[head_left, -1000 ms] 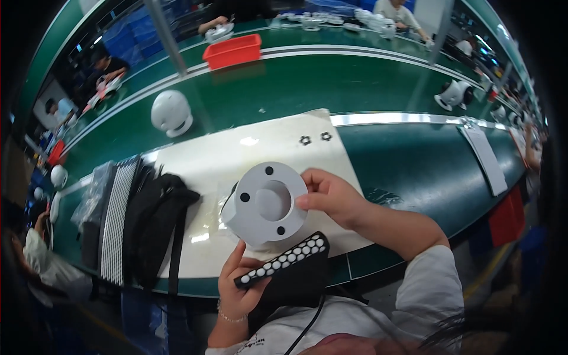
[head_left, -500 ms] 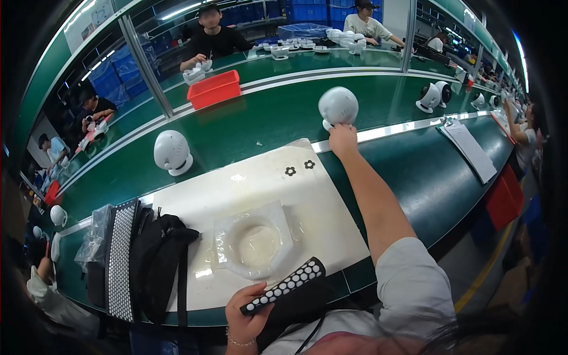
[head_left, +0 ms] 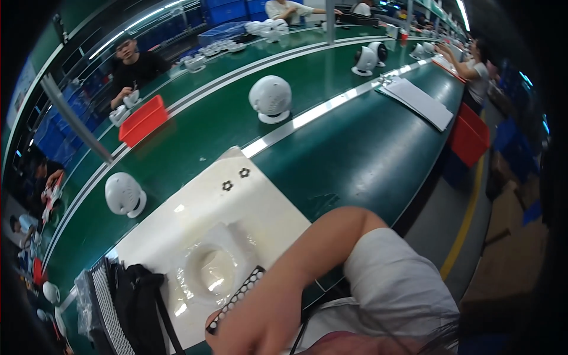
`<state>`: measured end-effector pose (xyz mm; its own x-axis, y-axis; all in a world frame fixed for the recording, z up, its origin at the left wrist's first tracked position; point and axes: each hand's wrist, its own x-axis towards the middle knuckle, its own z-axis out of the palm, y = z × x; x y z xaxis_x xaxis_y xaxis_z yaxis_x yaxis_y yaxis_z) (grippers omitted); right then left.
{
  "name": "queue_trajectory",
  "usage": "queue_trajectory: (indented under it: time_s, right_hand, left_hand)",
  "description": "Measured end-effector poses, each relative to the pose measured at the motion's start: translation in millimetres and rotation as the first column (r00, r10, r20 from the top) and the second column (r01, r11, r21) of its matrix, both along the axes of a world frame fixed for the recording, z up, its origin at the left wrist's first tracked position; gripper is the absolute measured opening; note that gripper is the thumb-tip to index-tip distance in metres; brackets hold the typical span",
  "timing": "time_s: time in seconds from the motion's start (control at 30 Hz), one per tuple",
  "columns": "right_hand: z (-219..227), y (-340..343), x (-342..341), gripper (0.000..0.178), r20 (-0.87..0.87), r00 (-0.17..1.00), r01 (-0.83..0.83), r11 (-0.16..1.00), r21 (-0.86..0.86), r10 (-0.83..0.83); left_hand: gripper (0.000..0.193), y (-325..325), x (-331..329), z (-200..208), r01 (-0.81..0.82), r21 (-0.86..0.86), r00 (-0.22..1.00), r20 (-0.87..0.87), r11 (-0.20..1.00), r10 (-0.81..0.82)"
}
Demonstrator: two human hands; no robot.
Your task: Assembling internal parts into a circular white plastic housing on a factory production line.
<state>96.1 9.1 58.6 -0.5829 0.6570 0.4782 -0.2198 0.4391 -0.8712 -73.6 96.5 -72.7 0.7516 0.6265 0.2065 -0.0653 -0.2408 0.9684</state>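
head view, left hand holding black perforated strip, red bin on belt

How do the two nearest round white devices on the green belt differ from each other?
The nearer white device lies tilted beside the white mat, while the farther white device stands upright on its base. The nearer one looks smaller in the picture. Both are round, white and untouched on the green belt.

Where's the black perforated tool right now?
Head view, bottom left of centre: the black perforated tool lies across a hand, beside the clear plastic cradle.
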Motion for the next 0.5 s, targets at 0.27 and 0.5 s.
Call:
queue_trajectory:
  time_s: [0.27, 0.5]
  right_hand:
    - [-19.9, -11.4, -11.7, 0.028, -0.046, 0.998, 0.049, 0.998, -0.028, -0.05]
    - [-36.9, -18.1, -17.2, 0.029, -0.09, 0.996, 0.007, 0.997, -0.076, -0.014]
  left_hand:
    - [0.023, 6.5, -1.6, 27.0, 0.124, 0.07, 0.968, -0.229, 0.99, -0.105]
    - [0.025, -8.2, -3.5, 34.9, -0.019, -0.033, 0.991, -0.136, 0.999, 0.014]
